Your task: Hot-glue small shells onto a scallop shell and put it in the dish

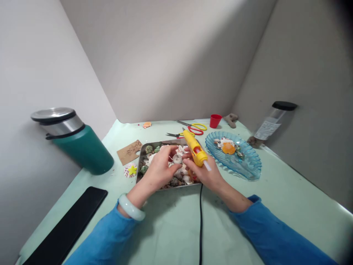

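My left hand [160, 165] has thumb and fingers curled around a small round whitish shell [177, 158], just above a metal tray [139, 162]. In my right hand [208, 175] is a yellow glue gun [195, 147], its nozzle pointing away from me and a clear glue stick [207, 165] poking out at the back. The right fingertips reach close to the same shell; whether they touch it I cannot tell. Under both hands the tray holds many shells [186, 179], white, brown and greenish, partly hidden by the hands.
A black cord [201, 221] runs toward me. At left stand a green bottle [82, 149] and a black slab [68, 224]. Scissors [197, 129] and a red cup [215, 120] lie behind the tray. To the right are a blue plate [248, 165] with shells and a clear container [271, 121].
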Demonstrator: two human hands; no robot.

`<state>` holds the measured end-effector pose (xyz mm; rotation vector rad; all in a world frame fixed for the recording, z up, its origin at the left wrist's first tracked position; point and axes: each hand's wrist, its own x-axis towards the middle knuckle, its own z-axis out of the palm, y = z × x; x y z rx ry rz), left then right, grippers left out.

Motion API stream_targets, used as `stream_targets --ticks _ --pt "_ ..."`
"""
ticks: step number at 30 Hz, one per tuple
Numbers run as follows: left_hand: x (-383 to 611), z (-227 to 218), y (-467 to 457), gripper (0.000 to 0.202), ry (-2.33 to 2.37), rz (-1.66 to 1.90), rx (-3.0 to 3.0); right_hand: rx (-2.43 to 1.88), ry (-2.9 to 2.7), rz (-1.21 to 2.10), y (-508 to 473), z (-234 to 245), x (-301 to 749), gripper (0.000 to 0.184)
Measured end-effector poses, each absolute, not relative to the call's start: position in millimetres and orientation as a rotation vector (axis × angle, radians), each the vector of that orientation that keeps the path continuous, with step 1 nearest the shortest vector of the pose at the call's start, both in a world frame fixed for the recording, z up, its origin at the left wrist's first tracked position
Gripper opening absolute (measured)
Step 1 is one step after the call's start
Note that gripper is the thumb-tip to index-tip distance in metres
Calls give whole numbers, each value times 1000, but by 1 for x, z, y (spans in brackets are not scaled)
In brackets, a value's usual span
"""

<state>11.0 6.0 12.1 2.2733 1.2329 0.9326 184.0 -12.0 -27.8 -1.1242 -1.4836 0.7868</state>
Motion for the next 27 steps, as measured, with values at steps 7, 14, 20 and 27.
stream_targets --ticks 7,14,20,27 --pt "15 1 3 26 1129 969 2210 -1102 -1486 746 -10 -30 186 20" --pt "11 -4 3 31 1098 953 1723 -1108 -1444 860 -15 -27 184 30" --pt "3 3 9 44 965 1087 1191 -1091 -1489 1050 -19 -20 186 34" --pt "-5 3 16 36 979 1205 1058 -991 -1384 1277 -19 -20 188 42"
